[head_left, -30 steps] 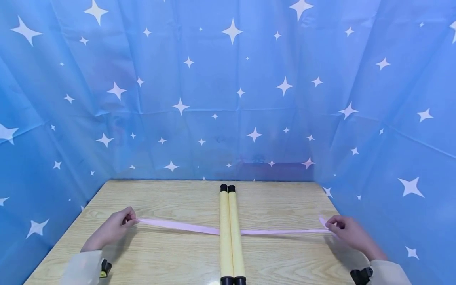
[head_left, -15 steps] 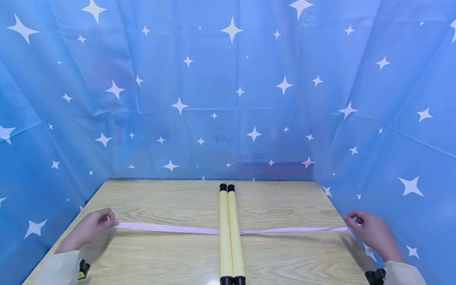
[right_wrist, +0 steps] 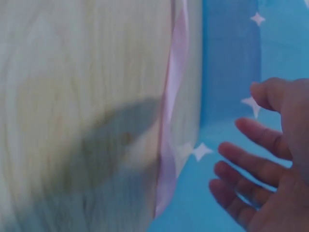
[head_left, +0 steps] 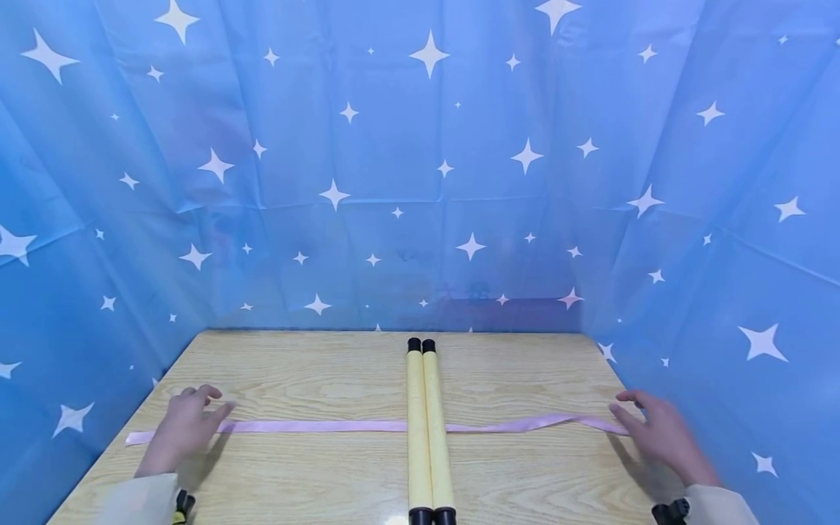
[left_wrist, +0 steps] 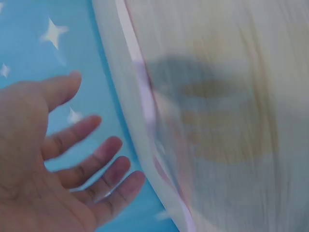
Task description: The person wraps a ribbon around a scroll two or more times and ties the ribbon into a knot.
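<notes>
A long pink ribbon (head_left: 315,426) lies across the table from left to right, passing beneath two pale yellow rolls (head_left: 425,430) with black ends, which sit side by side like a scroll rolled from both sides. Above the ribbon's left part hovers my left hand (head_left: 182,426), fingers apart and holding nothing; the ribbon's left end shows beyond it. My right hand (head_left: 663,434) is over the right end, which it partly hides. In the right wrist view the ribbon (right_wrist: 169,96) curves slightly, apart from the spread fingers. The left wrist view shows the ribbon (left_wrist: 143,87) apart from the fingers too.
The wooden table (head_left: 315,379) has a light grain. A blue curtain (head_left: 394,146) with white stars stands behind it and along both sides. The table's right edge (head_left: 604,364) runs close to the right hand.
Both hands pulled the ribbon outward to the sides, then let it go and came slightly back inward. The ribbon now rests on the table. The rolls stay in place.
</notes>
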`<control>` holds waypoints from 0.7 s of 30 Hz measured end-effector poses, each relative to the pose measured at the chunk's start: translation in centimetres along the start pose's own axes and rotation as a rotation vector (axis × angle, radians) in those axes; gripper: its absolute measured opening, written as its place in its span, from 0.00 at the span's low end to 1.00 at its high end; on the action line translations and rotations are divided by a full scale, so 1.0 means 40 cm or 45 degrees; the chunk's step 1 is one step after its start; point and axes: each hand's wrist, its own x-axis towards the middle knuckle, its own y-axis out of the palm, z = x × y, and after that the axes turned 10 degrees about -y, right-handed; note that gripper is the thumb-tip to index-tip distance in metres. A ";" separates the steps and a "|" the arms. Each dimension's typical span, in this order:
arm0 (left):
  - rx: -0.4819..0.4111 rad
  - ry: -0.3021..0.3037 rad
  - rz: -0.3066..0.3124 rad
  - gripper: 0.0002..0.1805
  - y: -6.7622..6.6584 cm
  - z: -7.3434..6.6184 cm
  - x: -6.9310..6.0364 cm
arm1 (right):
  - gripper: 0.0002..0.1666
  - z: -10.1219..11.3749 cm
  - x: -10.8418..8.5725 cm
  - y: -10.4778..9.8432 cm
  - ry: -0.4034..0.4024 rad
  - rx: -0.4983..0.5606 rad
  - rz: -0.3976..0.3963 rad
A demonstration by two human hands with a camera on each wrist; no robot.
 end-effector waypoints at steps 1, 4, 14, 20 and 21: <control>-0.010 -0.017 0.001 0.33 0.005 -0.018 -0.004 | 0.32 0.009 0.002 0.000 0.009 0.019 -0.001; -0.042 -0.052 0.008 0.33 0.023 -0.073 -0.015 | 0.33 0.035 0.014 0.000 0.067 0.051 0.022; -0.097 -0.178 0.140 0.31 0.121 -0.214 -0.049 | 0.34 0.089 0.029 0.036 0.245 0.028 0.181; -0.001 -0.274 0.193 0.35 0.152 -0.259 -0.057 | 0.39 0.109 0.036 0.053 0.315 -0.005 0.288; 0.014 -0.281 0.191 0.35 0.155 -0.264 -0.057 | 0.40 0.112 0.039 0.055 0.336 -0.007 0.309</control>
